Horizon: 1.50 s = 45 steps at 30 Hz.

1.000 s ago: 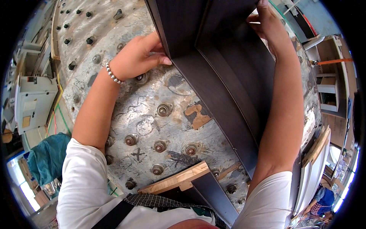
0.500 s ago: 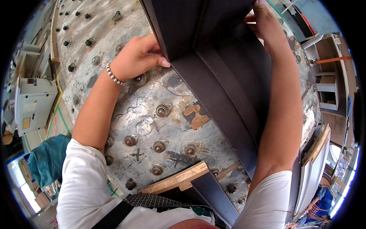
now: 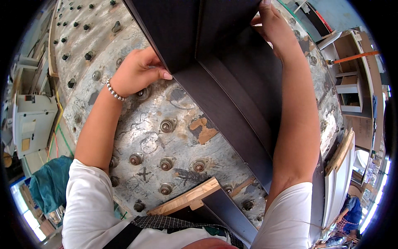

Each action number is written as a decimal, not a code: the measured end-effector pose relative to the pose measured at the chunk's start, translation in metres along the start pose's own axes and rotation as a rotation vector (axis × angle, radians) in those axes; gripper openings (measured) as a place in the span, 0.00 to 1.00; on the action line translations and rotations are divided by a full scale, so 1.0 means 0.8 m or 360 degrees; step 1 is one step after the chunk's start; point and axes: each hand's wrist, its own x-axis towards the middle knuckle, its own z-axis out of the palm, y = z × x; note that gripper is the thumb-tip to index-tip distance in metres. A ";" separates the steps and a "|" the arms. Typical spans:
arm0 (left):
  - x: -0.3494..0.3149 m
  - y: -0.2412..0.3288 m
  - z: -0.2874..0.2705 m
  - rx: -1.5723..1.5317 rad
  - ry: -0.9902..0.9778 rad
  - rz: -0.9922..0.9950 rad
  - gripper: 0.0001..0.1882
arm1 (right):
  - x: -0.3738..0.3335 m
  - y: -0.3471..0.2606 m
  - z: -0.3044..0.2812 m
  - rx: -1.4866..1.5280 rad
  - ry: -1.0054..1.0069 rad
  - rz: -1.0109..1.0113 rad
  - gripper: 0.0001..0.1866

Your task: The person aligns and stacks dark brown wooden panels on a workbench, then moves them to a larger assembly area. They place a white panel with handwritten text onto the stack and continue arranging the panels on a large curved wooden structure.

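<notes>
A dark brown upright panel (image 3: 170, 33) meets a dark lower panel (image 3: 226, 118) at a corner. A long raised strip runs along the lower panel. My left hand (image 3: 134, 74), with a beaded bracelet at its wrist, is closed on the left edge of the upright panel at that corner. Its thumb shows; the other fingers are partly hidden behind the panel. Toward the far right, my right hand (image 3: 277, 33) has its fingers curled round the upright panel's edge. My right forearm passes over the lower panel and hides part of it.
Beneath lies a worn metal table (image 3: 145, 145) set with ball rollers (image 3: 167, 125). A wood-edged dark piece (image 3: 190, 195) is close to my body. Pale panels (image 3: 338, 182) lean at right, near another person (image 3: 350, 213). A green cloth (image 3: 52, 182) hangs at left.
The whole view has shifted a little, so panels and hands sit further left and slightly lower. Both hands keep the same grip on the upright panel.
</notes>
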 end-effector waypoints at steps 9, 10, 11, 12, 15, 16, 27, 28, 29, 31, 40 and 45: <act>0.001 0.002 0.000 0.0152 0.0021 0.0103 0.17 | -0.004 -0.011 0.001 -0.0033 0.0034 0.0101 0.28; 0.001 0.002 -0.001 0.0127 0.0015 0.0080 0.17 | -0.004 -0.010 0.001 -0.0021 0.0032 0.0096 0.28; 0.001 0.001 -0.001 0.0101 0.0009 0.0057 0.17 | -0.005 -0.011 0.000 -0.0034 0.0050 0.0108 0.28; 0.001 -0.001 -0.001 0.0073 0.0003 0.0031 0.17 | -0.007 -0.014 0.000 -0.0049 0.0067 0.0121 0.28; 0.001 0.001 -0.001 0.0082 0.0003 0.0029 0.17 | -0.007 -0.012 -0.001 -0.0054 0.0059 0.0144 0.28; 0.000 -0.001 -0.001 0.0081 0.0005 0.0033 0.17 | -0.007 -0.011 -0.002 -0.0048 0.0047 0.0146 0.28; 0.001 0.003 -0.002 -0.0032 -0.0040 -0.0022 0.18 | -0.018 -0.031 -0.001 -0.0036 0.0010 0.0194 0.28; 0.000 0.002 -0.003 -0.0041 -0.0055 -0.0014 0.19 | -0.022 -0.037 0.000 -0.0055 0.0029 0.0171 0.28; 0.000 0.000 -0.004 -0.0050 -0.0069 -0.0006 0.19 | -0.022 -0.036 0.002 -0.0049 0.0025 0.0162 0.28; 0.001 0.002 -0.004 0.0006 -0.0049 0.0113 0.20 | -0.023 -0.034 0.000 -0.0047 0.0025 0.0144 0.28; 0.000 0.022 0.010 0.1109 0.0469 0.0554 0.19 | -0.013 0.005 0.020 -0.0258 0.0348 -0.0474 0.22; -0.008 0.080 -0.015 0.0537 0.0819 0.0229 0.21 | -0.034 -0.042 -0.012 0.0290 0.0049 -0.0171 0.28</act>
